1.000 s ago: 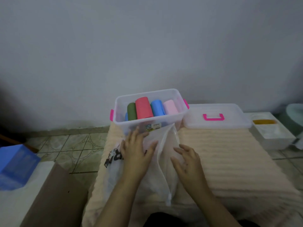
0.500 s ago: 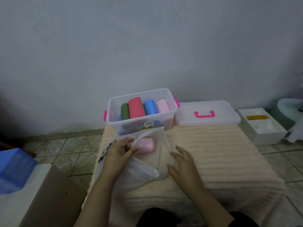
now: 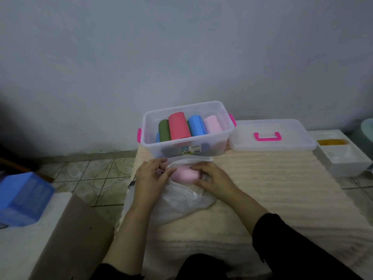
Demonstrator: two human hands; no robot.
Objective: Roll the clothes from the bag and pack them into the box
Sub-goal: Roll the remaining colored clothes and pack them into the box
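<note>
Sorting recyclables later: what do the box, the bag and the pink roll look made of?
Box: clear, glossy, rigid plastic; the rolls show through its wall. Bag: thin white translucent material, perhaps mesh fabric, crumpling softly, with a zip-like edge. Pink roll: matte soft cloth, apparently.

**Where everything is sitting**

I'm seeing the box (image 3: 186, 142) standing at the far edge of the mat (image 3: 282, 188), rolled clothes (image 3: 178, 126) lying side by side in it. Its lid (image 3: 270, 135) is resting just right of it. The bag (image 3: 181, 201) is lying before the box, my left hand (image 3: 150, 177) and right hand (image 3: 212, 177) meeting at its mouth.
</note>
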